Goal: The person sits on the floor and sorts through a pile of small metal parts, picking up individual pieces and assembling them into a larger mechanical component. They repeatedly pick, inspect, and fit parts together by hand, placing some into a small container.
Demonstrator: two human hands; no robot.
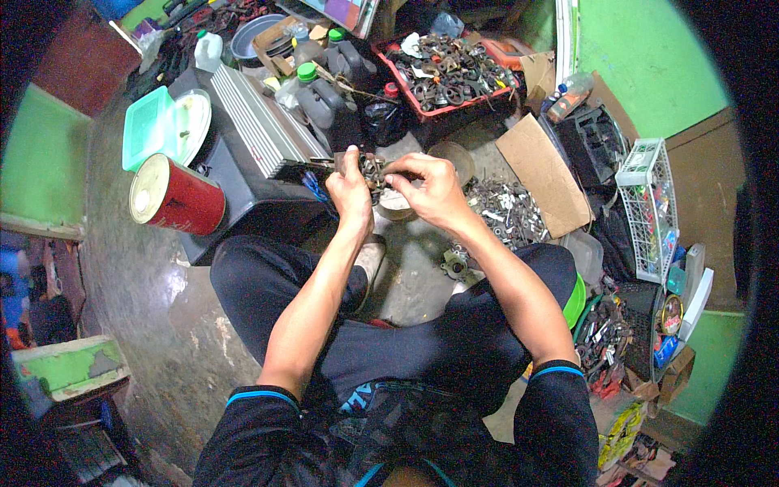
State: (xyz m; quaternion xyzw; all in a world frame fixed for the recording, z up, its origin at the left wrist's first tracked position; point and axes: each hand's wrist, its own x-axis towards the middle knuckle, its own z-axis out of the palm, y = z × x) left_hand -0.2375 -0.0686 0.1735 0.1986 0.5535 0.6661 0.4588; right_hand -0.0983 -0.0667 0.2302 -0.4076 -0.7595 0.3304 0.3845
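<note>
Both forearms reach forward over my crossed legs. My left hand (351,193) is closed with its thumb up, gripping a small metal part (372,169) whose exact kind I cannot make out. From the right, my right hand (436,191) meets it, thumb and fingers pinched together at the part's edge; whatever lies between those fingertips is too small to name. Just below the hands is a pale round container (395,203), partly covered by my right hand. Past the right wrist a heap of small metal pieces (510,213) lies on the floor.
A grey box (235,183) stands left, bearing a ribbed metal panel (264,122) and a red can (178,195). Ahead sits a red crate (422,112) full of metal parts, beside dark jugs (324,101). Cardboard (544,174) and a white plastic basket (647,211) stand right.
</note>
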